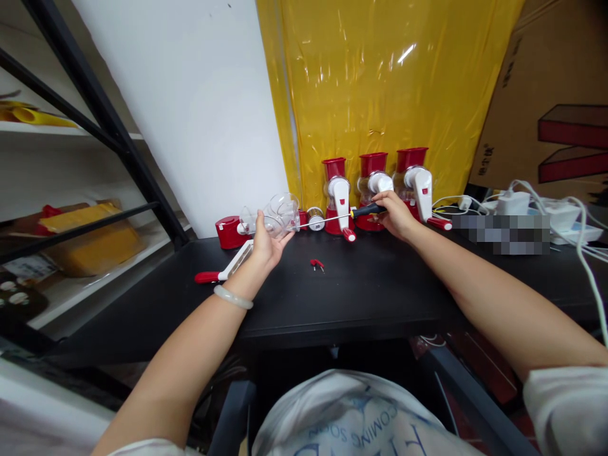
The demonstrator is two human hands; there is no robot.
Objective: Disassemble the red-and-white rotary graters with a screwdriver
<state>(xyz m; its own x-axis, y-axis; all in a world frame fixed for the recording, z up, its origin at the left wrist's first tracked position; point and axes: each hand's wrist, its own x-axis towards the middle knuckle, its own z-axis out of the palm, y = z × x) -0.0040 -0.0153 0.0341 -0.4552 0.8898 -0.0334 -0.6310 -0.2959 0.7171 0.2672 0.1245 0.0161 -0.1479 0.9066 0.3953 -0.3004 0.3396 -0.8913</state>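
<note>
My left hand (270,246) is closed around a clear plastic grater body (280,214), which lies tilted on its side above the table. In my right hand (396,215) is a screwdriver (367,210) with a black and yellow handle. Its long shaft points left, and the tip reaches the right end of the clear body; whether it touches a screw I cannot tell. Left of the body stands a red base (231,232). A white crank handle with a red grip (208,277) lies beside my left wrist. Small red parts (316,263) rest on the black table (304,304).
Three assembled red and white rotary graters (336,190) stand along the back by a yellow-wrapped panel (380,82). A small metal-rimmed drum (315,218) sits beside them. White chargers and cables (515,202) crowd the right side. A shelf rack (95,126) rises at left.
</note>
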